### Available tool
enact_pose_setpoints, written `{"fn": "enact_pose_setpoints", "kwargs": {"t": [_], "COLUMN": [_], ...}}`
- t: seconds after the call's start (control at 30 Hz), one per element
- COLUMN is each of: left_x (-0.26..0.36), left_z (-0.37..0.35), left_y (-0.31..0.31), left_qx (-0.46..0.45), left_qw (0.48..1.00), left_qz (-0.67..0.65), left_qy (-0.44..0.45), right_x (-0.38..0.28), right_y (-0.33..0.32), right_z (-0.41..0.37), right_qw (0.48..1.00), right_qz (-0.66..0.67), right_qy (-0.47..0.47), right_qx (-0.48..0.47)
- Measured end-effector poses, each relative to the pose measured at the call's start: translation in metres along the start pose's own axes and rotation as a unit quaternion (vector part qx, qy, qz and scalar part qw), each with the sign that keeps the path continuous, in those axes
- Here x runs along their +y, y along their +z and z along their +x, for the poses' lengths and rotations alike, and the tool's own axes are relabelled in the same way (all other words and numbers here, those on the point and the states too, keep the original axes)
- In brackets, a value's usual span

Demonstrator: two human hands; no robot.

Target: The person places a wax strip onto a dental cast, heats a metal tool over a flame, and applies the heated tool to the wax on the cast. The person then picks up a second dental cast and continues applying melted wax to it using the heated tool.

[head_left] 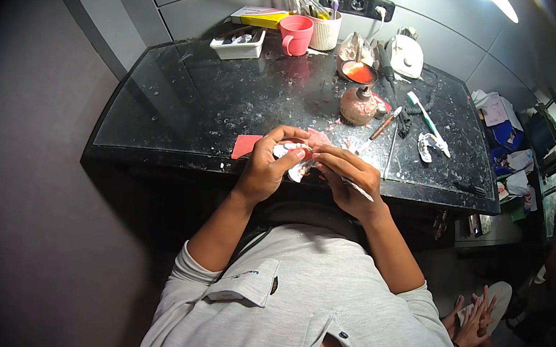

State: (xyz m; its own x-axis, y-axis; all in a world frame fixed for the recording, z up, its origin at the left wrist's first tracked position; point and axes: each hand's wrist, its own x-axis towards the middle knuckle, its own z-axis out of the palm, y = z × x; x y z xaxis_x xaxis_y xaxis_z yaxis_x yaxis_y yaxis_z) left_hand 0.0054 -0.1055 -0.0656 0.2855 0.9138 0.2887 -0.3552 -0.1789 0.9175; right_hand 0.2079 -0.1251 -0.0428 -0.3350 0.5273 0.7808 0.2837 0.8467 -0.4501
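At the front edge of the black table, my left hand [269, 166] is closed round a white dental cast [298, 170] with red wax on it. My right hand [351, 178] pinches a thin tool [359, 190] whose pale end sticks out below the fingers; its other end is hidden at the cast. Both hands meet at the cast. A flat red wax sheet [245, 146] lies just left of my left hand, and a pink piece [319, 138] lies behind the fingers.
A round burner bottle [358, 106], a pan of red wax [359, 72], a brown-handled knife [386, 123], a green toothbrush [426, 116] and another cast [432, 147] stand or lie right of centre. Behind are a pink mug [296, 36] and white tray [238, 44]. Another person's hands [476, 316] show lower right.
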Motion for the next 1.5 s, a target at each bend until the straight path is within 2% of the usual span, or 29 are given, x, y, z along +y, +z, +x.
{"fn": "enact_pose_setpoints", "kwargs": {"t": [0.07,0.17,0.37,0.43,0.47,0.6,0.7,0.77,0.93,1.03,1.1,1.23,1.3,1.33,1.4,1.5], "left_x": [0.005,0.008,0.011,0.009,0.008,0.004,0.009,0.013,0.015,0.013,0.01,0.008,0.012,0.012,0.005,0.005], "left_z": [0.0,0.001,0.001,0.001,0.001,0.003,0.005,0.005,0.005,0.004,0.003,0.002,0.003,0.004,0.004,0.004], "left_y": [0.002,0.001,0.004,0.004,0.004,0.006,0.003,-0.002,-0.009,-0.008,-0.008,-0.006,-0.005,0.001,-0.003,-0.006], "left_qx": [0.001,-0.013,-0.037,-0.031,-0.026,-0.018,0.0,-0.027,-0.053,-0.056,-0.062,-0.065,-0.034,-0.004,-0.024,-0.049], "left_qw": [0.998,0.995,0.994,0.995,0.996,0.998,0.99,0.967,0.945,0.943,0.949,0.965,0.984,0.986,0.989,0.991], "left_qz": [-0.057,-0.074,-0.086,-0.08,-0.073,-0.066,-0.126,-0.24,-0.299,-0.306,-0.29,-0.24,-0.156,-0.15,-0.137,-0.113], "left_qy": [-0.04,-0.058,-0.058,-0.052,-0.046,-0.014,-0.057,-0.086,-0.12,-0.119,-0.11,-0.083,-0.083,-0.067,-0.056,-0.054], "right_x": [0.002,-0.002,0.011,0.021,0.016,0.012,0.012,0.015,0.023,0.026,0.021,0.019,0.019,0.017,0.014,0.016], "right_y": [0.001,0.0,0.0,0.007,0.011,0.008,0.008,0.002,0.001,0.009,0.013,0.011,0.009,0.005,-0.002,-0.002], "right_z": [-0.001,0.0,-0.001,-0.009,-0.01,-0.01,-0.002,0.0,-0.006,-0.011,-0.01,-0.009,-0.004,-0.002,0.001,-0.001], "right_qw": [1.0,1.0,0.994,0.988,0.975,0.962,0.971,0.988,0.993,0.982,0.949,0.942,0.973,0.974,0.99,0.994], "right_qz": [-0.002,-0.018,-0.058,0.038,0.127,0.185,0.11,-0.009,-0.003,0.072,0.219,0.25,0.112,0.112,-0.039,-0.022], "right_qy": [-0.005,-0.003,-0.017,0.048,0.088,0.114,0.09,0.033,0.058,0.088,0.13,0.131,0.069,0.069,0.011,0.023], "right_qx": [0.002,0.017,0.096,0.139,0.158,0.166,0.19,0.153,0.099,0.148,0.186,0.184,0.187,0.187,0.136,0.103]}}
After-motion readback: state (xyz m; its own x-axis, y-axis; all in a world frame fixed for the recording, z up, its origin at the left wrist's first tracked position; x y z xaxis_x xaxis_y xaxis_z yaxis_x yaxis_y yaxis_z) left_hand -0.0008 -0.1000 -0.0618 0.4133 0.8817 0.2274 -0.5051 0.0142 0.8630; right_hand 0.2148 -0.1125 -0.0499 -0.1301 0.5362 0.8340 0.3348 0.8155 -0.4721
